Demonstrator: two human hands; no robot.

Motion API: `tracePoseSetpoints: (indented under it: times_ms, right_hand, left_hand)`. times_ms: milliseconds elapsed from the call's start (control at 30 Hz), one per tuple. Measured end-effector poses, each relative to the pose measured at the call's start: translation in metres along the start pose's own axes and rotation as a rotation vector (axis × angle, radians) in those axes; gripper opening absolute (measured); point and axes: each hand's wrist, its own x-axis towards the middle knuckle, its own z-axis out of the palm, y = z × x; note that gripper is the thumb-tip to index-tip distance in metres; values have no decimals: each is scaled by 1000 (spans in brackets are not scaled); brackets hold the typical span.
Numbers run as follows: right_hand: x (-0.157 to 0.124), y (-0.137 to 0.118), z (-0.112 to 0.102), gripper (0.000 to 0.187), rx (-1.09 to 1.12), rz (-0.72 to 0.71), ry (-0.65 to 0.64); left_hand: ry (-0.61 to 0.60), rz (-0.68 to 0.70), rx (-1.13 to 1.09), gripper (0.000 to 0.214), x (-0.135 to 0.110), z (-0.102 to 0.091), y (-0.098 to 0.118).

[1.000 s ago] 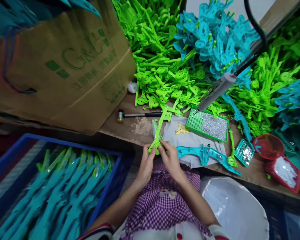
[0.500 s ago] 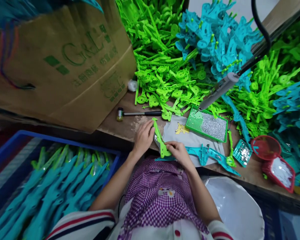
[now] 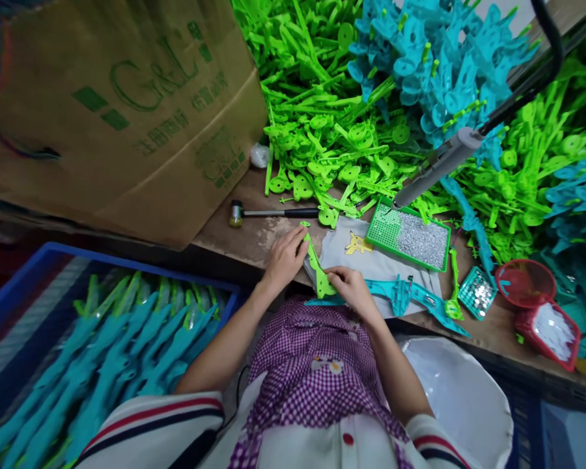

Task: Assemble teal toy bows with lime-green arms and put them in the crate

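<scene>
A long bright-green plastic part [image 3: 321, 281] with small holes lies tilted between my two hands at the table's front edge. My left hand [image 3: 284, 259] has its fingers closed on the upper end of it. At the wider lower end, my right hand [image 3: 351, 290] pinches the part between thumb and fingers. Beneath and to the right stretches a blue bow-shaped plastic piece [image 3: 398, 294], its middle partly covered by my right hand. A grey cloth [image 3: 339, 247] with a yellow cartoon figure lies under the blue piece.
A mallet [image 3: 273, 213], a green tray [image 3: 413, 236] of small metal pieces and a hanging grey electric screwdriver [image 3: 439, 166] are beyond my hands. Green parts [image 3: 317, 130] and blue parts [image 3: 434, 71] are heaped behind. A cardboard box [image 3: 141, 143] and blue crate [image 3: 122, 260] stand left.
The whole view has shifted slightly as the head moved. Both hands keep hold of the green part, which is in nearly the same position.
</scene>
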Motion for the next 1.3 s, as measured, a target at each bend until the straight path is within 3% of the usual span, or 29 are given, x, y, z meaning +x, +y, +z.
tracePoseSetpoints:
  times_ms: [233, 433, 567, 900, 1000, 1133, 1300]
  right_hand:
    - [-37, 6, 10, 42, -427, -279, 181]
    - [-48, 40, 13, 49, -617, -512, 45]
    - [-43, 40, 5, 49, -629, -560, 23]
    - [-34, -1, -42, 46, -720, -583, -176]
    - [-38, 6, -28, 43, -721, -563, -135]
    - [-45, 34, 0, 41, -685, -503, 57]
    - [-41, 54, -1, 39, -682, -592, 139]
  left_hand:
    - [-9, -7, 21, 46, -2, 2, 2]
    - [-1, -2, -19, 46, -1, 1, 1]
    - [-4, 7, -37, 47, 0, 0, -1]
    - [8, 22, -20, 46, -1, 3, -3]
    - [5, 23, -12, 46, -1, 2, -2]
    - [-9, 10, 17, 45, -1, 2, 1]
    - [-11, -18, 38, 45, 0, 0, 7]
